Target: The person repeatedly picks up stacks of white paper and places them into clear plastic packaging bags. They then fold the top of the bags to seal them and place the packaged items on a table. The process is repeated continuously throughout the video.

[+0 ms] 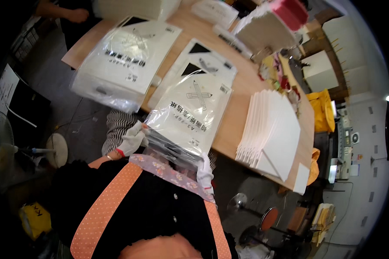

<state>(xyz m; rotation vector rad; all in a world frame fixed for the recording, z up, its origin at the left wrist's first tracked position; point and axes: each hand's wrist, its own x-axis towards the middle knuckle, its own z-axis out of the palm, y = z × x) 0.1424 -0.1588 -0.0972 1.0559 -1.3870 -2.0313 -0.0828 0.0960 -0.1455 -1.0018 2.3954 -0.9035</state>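
One broad table ahead of the grip, running off to the right. On it, well right of the grip, a splayed white stack. Beyond the grip to the left, sleeved packs lying near the table edge. Straight ahead of the hands, the held pack in clear film, overlapping another pack farther on, near end reaching past the table toward the body. Left hand, gloved, closed on the near left corner; right hand, gloved, at the near right corner, fingertips hidden, so cannot tell whether pinching or merely touching. Between both, the loose film end, dark and creased. Step in hand, apparently: handling that near end. Next move probably calling for both corners level, a light pinch, no tugging on slick film.
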